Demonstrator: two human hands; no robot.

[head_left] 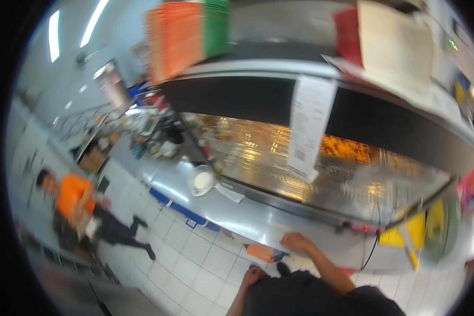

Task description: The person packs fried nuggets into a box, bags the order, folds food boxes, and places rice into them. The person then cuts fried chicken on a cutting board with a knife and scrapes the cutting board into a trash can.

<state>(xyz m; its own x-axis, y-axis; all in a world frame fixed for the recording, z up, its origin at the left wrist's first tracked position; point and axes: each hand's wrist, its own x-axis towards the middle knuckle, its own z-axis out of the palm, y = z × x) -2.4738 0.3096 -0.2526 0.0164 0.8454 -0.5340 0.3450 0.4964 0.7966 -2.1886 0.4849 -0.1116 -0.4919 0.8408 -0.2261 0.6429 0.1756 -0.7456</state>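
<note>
My right hand [296, 242] rests at or just above the front edge of the steel counter [247, 214]; motion blur smears its fingers. Low in the view, my left hand [254, 275] is close to my dark clothing, its fingers too blurred to read. Neither hand shows a clear object in its grip. A long printed receipt [309, 124] hangs from the front of the heated display case [237, 108], over trays with orange-brown food [347, 149]. A white round container [201, 181] and a paper slip [229, 193] lie on the counter, left of my hands.
Orange stacked packaging [176, 39] and a cream stack [395, 45] stand on the case. A person in an orange shirt [73, 197] is at the left on the tiled floor [195, 263]. Yellow items [411, 231] and a black cable [375, 253] are at the right.
</note>
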